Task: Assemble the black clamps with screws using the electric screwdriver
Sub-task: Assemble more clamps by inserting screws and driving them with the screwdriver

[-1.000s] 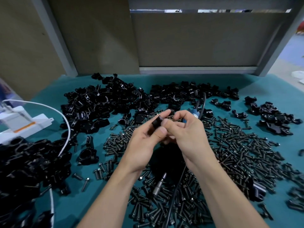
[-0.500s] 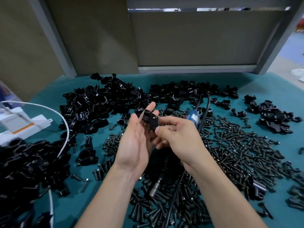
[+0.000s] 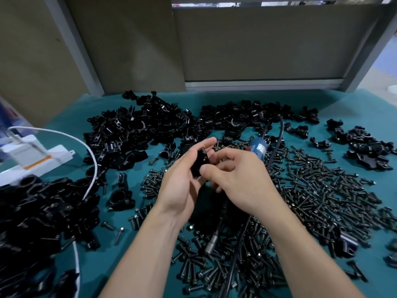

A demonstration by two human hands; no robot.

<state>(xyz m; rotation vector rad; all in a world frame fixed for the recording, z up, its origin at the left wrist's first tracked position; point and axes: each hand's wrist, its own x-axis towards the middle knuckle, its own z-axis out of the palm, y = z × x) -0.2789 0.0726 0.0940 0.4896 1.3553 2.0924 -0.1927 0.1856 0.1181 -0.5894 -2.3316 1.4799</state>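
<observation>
A small black clamp (image 3: 199, 162) stands on edge between my two hands above the middle of the table. My left hand (image 3: 182, 186) has its fingers nearly straight, and the clamp leans against them. My right hand (image 3: 240, 183) pinches the clamp's lower end with thumb and curled fingers. The electric screwdriver lies on the table beneath my hands: its blue body (image 3: 258, 147) shows beyond my right hand, its metal tip (image 3: 211, 246) between my forearms. Loose black screws (image 3: 322, 190) cover the green mat around it.
Heaps of black clamp parts lie at the back (image 3: 139, 134), far right (image 3: 365, 147) and near left (image 3: 32, 211). One clamp (image 3: 120, 198) lies alone left of my hands. A white box (image 3: 32, 153) with a white cable (image 3: 93, 168) sits at the left edge.
My left hand has opened from a pinch to nearly straight fingers. The clamp has turned on edge and now sits lower against them, held by my right thumb and fingers.
</observation>
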